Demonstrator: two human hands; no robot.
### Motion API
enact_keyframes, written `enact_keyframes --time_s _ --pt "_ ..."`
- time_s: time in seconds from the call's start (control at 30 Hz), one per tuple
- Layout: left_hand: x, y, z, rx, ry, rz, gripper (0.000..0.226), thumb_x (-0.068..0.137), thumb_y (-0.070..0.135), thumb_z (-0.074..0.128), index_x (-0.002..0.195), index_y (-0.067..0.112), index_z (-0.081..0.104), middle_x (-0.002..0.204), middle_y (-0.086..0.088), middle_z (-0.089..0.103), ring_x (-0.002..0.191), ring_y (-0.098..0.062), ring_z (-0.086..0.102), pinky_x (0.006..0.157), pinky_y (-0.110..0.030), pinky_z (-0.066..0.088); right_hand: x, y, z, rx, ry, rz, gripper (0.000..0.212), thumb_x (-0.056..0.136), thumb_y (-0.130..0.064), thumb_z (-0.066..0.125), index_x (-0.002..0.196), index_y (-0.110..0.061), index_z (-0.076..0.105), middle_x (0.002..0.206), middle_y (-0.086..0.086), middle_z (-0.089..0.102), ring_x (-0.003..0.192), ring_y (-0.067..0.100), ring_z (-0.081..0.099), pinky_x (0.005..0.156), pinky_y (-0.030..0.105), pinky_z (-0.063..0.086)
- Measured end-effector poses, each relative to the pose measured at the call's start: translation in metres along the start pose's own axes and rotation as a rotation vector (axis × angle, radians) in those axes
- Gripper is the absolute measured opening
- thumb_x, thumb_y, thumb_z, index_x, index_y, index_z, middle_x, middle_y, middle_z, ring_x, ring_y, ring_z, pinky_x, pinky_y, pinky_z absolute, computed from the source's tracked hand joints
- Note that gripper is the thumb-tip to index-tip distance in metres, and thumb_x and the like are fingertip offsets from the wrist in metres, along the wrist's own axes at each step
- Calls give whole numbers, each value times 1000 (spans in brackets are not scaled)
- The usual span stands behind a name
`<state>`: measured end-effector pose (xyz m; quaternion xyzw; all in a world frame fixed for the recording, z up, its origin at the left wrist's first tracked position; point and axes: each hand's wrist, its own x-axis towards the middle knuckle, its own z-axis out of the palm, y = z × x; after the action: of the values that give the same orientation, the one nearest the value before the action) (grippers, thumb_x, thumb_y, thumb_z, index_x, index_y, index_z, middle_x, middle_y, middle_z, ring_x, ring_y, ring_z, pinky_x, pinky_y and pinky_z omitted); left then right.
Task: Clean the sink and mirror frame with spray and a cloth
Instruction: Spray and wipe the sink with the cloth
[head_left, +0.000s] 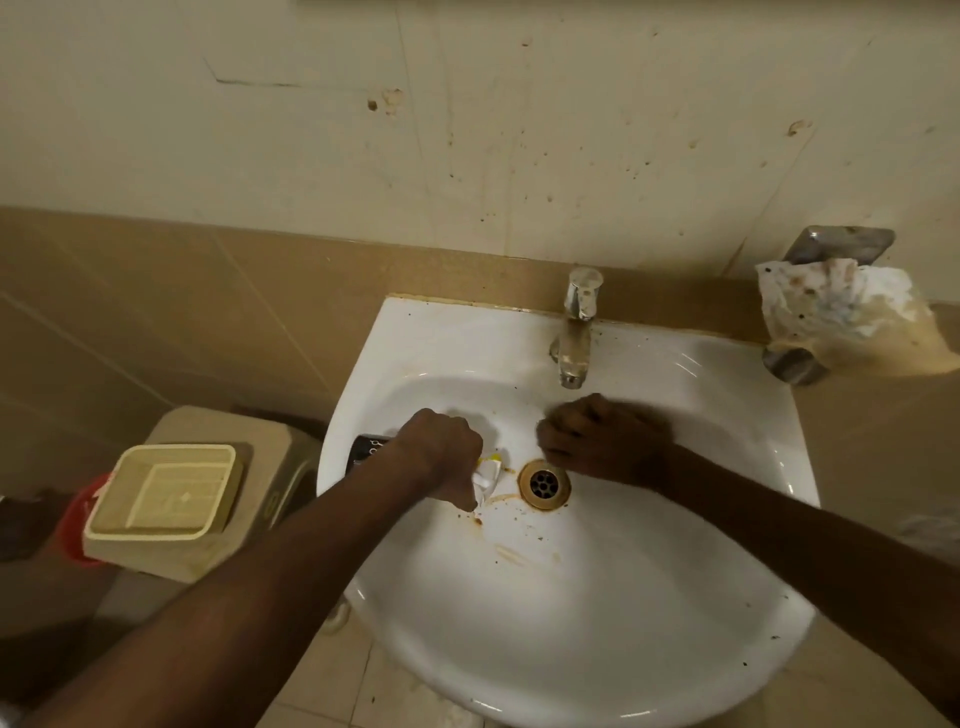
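The white sink has brown stains and specks around its brass drain. My left hand is a fist left of the drain and grips a small white and yellow item whose tip points down at the basin. A dark object with white print shows behind that wrist at the left rim; whether it is part of the same item is unclear. My right hand rests on the basin just above the drain with its fingers curled under, and nothing shows in it. No mirror frame is in view.
A grimy chrome tap stands at the back rim. A stained crumpled cloth or paper hangs on a metal holder on the right wall. A beige box with a lid sits left of the sink, with something red behind it.
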<state>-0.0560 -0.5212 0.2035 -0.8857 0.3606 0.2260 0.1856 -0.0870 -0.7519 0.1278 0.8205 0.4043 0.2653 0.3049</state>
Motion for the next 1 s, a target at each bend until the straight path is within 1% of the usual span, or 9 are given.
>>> enact_keyframes --time_s 0.13,0.27,0.47,0.57,0.7,0.77,0.87,0.93,1.0 --pt "-5 -14 3 -92 -64 -56 40 75 50 65 94 16 69 87 -3 66 79 -21 57 67 -28 38 44 -21 7 55 45 153 10 89 -13 54 88 -21 60 96 -4 61 93 22 51 73 35 34" --pt "-11 -21 -1 -130 7 -104 36 75 46 64 92 15 68 81 -2 58 77 -22 54 63 -27 34 30 -17 3 30 58 144 10 88 -12 57 97 -16 58 103 4 54 92 25 49 72 37 36" --pt "-30 -51 -5 -162 30 -171 47 75 53 65 111 22 61 98 -1 64 92 -22 62 69 -29 36 142 -33 8 192 106 305 11 91 -14 45 87 -17 56 89 1 55 78 22 52 67 36 39" --pt "-42 -62 -2 -151 -16 -166 35 77 50 64 95 22 53 91 0 57 87 -22 57 70 -28 37 166 -42 12 336 73 390 16 94 -19 47 84 -19 60 87 -1 60 76 21 56 64 33 41" --pt "-49 -65 9 -232 -186 -107 37 78 54 65 90 19 61 86 0 62 85 -20 59 69 -28 44 145 -45 22 389 180 141 39 99 -10 20 97 -16 58 101 4 63 89 25 58 71 36 44" --pt "-48 -65 13 -269 -206 -92 36 76 55 66 86 22 58 83 2 60 85 -20 60 69 -28 44 147 -42 21 398 179 175 40 99 -10 19 101 -18 58 107 4 62 94 27 58 73 37 45" --pt "-46 -65 13 -258 -148 -46 33 74 54 67 81 26 51 82 3 56 90 -23 62 74 -31 49 152 -79 13 732 15 557 25 86 -20 43 107 -24 56 115 1 58 103 29 53 82 36 36" --pt "-47 -64 13 -272 -122 -8 32 74 51 68 70 28 47 72 5 56 82 -22 60 72 -31 50 142 -102 0 1106 -106 768 40 76 -33 41 114 -26 54 120 -1 54 107 29 46 82 32 25" --pt "-50 -64 12 -304 -163 -4 31 74 50 69 67 24 52 64 6 56 75 -20 60 66 -28 47 121 -107 -12 1282 -204 700 50 74 -41 36 116 -22 57 119 -1 54 108 23 43 82 26 19"
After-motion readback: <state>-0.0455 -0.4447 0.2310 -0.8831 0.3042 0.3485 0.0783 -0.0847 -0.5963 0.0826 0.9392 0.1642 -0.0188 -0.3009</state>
